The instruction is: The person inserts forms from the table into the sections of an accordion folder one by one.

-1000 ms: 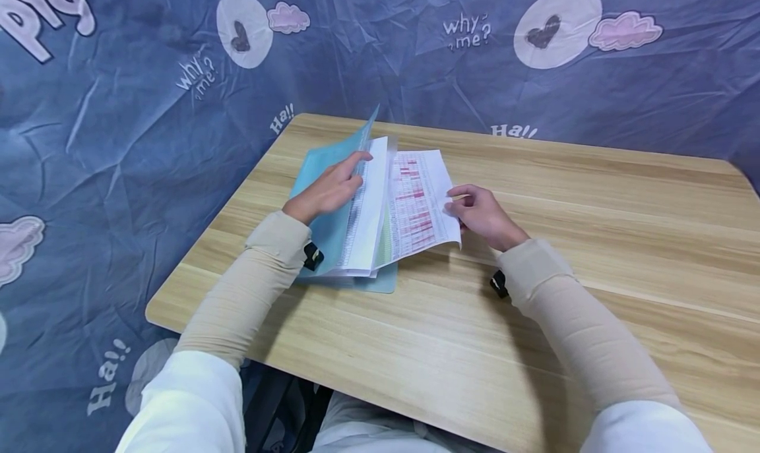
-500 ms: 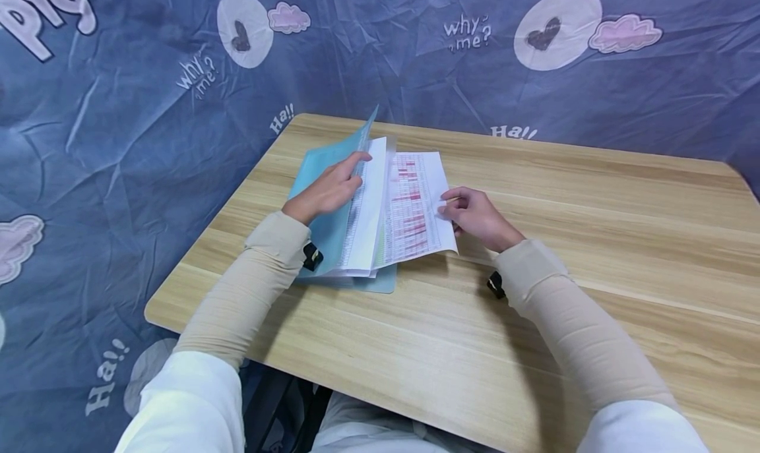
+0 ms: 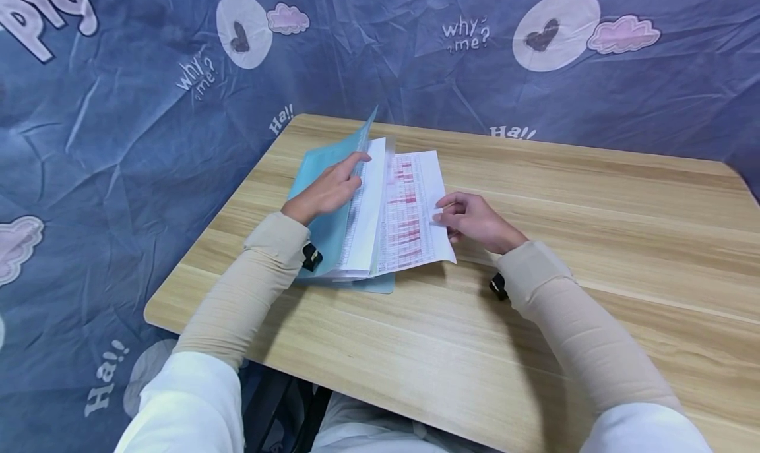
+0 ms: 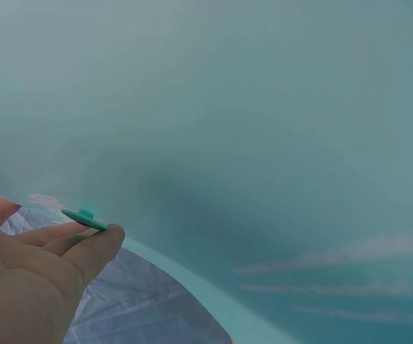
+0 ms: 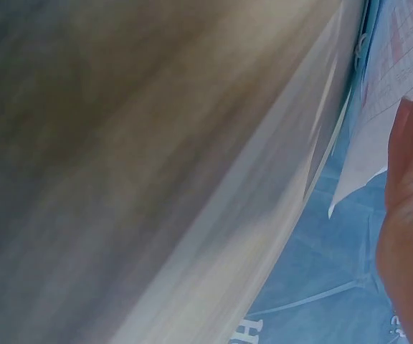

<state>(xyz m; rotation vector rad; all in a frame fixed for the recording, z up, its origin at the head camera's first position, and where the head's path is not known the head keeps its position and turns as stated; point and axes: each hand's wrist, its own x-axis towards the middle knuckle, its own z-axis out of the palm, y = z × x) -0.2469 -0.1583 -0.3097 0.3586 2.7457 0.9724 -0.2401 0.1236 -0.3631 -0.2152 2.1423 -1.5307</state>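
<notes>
A blue translucent plastic document folder [image 3: 323,242] lies spread apart on the table, its upper cover raised and white printed papers [image 3: 365,206] inside. My left hand [image 3: 329,188] grips the cover's edge and keeps it lifted, the index finger reaching over the papers. In the left wrist view, a green snap button [image 4: 84,218] shows at the fingertips on the folder's edge. My right hand [image 3: 475,223] pinches the right edge of a sheet printed with a red-marked table [image 3: 410,215]. This sheet slants out of the folder, its left part hidden behind the other pages, its lower corner curling.
The wooden table [image 3: 570,242] extends to the right and toward the front. A blue printed cloth [image 3: 380,57] hangs behind and left of it. Black wrist mounts [image 3: 311,256] sit under both sleeves.
My right hand has moved slightly left and down along with the red-marked sheet, which now covers more of the greenish page beneath. My left hand and the folder have stayed in place.
</notes>
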